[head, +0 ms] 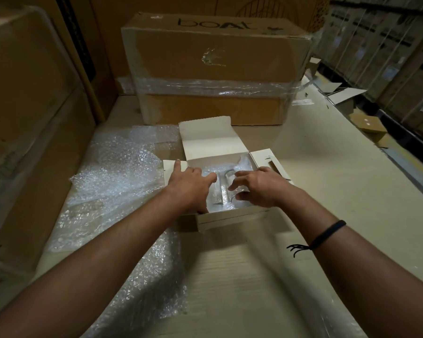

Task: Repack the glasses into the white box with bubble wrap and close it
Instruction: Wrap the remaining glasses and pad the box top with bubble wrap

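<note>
One white box (230, 217) on worktop (327, 191), lid and two side flaps open. Two glasses (226, 191) inside on bubble wrap (244, 162). Left hand (189, 185) fingers spread, gripping nothing; right hand (259, 187) fingers curled around one glass. One loose bubble sheet (115, 172) left of box.

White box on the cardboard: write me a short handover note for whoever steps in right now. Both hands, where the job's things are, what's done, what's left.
Left hand: open, fingers spread over the left side of the white box.
Right hand: fingers curled around a glass inside the box; grip unclear.
Glasses lie in the box on some bubble wrap. A loose bubble wrap sheet lies left of the box.
Done: glasses in.
Left: settle them, add padding, fold the lid and side flaps shut.
</note>
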### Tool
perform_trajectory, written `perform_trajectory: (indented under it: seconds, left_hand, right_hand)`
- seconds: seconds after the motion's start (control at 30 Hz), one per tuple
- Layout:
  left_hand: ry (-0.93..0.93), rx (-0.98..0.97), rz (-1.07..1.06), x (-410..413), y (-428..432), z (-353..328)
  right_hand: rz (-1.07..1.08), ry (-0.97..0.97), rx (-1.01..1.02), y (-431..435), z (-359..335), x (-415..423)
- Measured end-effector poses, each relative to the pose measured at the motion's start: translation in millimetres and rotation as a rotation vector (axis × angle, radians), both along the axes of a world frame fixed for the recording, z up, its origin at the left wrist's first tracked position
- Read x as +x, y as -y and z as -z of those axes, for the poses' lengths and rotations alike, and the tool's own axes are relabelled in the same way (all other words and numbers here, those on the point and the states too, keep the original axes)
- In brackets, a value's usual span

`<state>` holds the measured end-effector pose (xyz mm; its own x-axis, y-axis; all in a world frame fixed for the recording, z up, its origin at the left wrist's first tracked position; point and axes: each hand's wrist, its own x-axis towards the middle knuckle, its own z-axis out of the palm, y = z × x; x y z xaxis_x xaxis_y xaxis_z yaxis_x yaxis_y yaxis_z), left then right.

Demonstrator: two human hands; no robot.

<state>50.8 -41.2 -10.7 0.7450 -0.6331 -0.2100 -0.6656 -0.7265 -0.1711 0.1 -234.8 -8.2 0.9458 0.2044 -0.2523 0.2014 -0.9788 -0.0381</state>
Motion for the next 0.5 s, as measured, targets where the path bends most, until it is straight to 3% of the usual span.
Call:
perform_trajectory:
  seconds: [0.13, 0.23, 0.37, 0.43, 0.5]
  left_hand:
    - [-0.041, -0.008, 0.03, -3.3, -10.6, -7.7]
    - [-0.089, -0.11, 0.022, -9.6, -21.3, -13.0]
    - [-0.078, -0.514, -0.069, -17.4, -55.2, -17.8]
    - [0.045, -0.728, -0.199, -19.4, -82.7, -8.2]
    - [0.173, -0.777, -0.37, -22.5, -108.6, 8.4]
  right_hand:
    - [-0.026, -0.112, -0.06, -0.5, -5.8, -1.4]
    - [-0.002, -0.071, -0.058, -7.1, -8.3, -10.6]
    - [0.034, 0.276, 0.136, -20.0, -4.2, -38.8]
    - [0.035, 0.525, 0.26, -36.1, 10.3, -59.7]
    - [0.073, 0.733, 0.368, -57.8, 31.3, -83.7]
